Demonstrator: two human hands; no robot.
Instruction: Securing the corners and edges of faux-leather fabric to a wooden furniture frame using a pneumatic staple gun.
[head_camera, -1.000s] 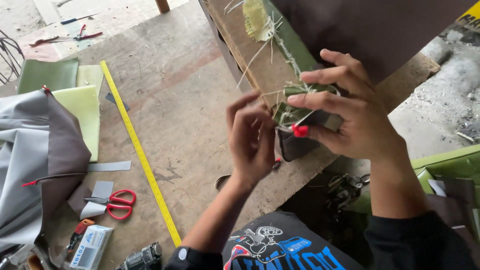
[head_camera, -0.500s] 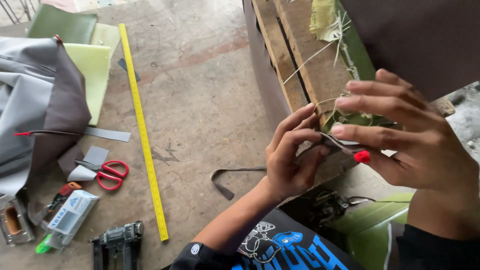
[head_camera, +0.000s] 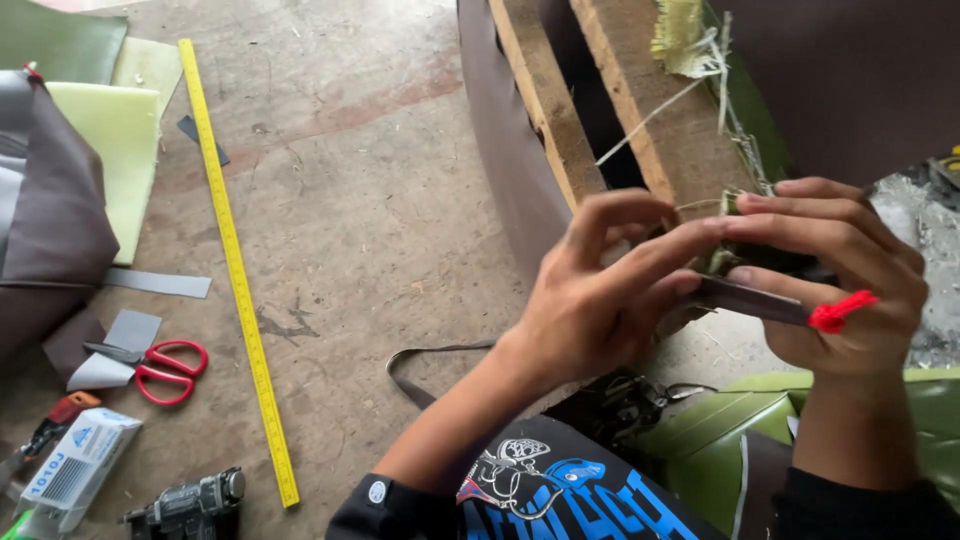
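Seen from the head camera, the left hand curls with its fingertips pinched onto a small greenish-brown bundle of fabric at the edge of a wooden frame, and the right hand wraps the same bundle from the other side, fingers closed over it. A flat dark tool with a red tip lies across the right hand's lower fingers; whether they grip it tightly cannot be told. On the concrete floor a long yellow measuring rule runs lengthwise. Left of it lie red-handled scissors on grey scraps, and near the bottom left corner sits a small white rectangular box with a blue label, just beside a dark staple gun. Pale green foam sheets and brown upholstery fabric lie at the left edge.
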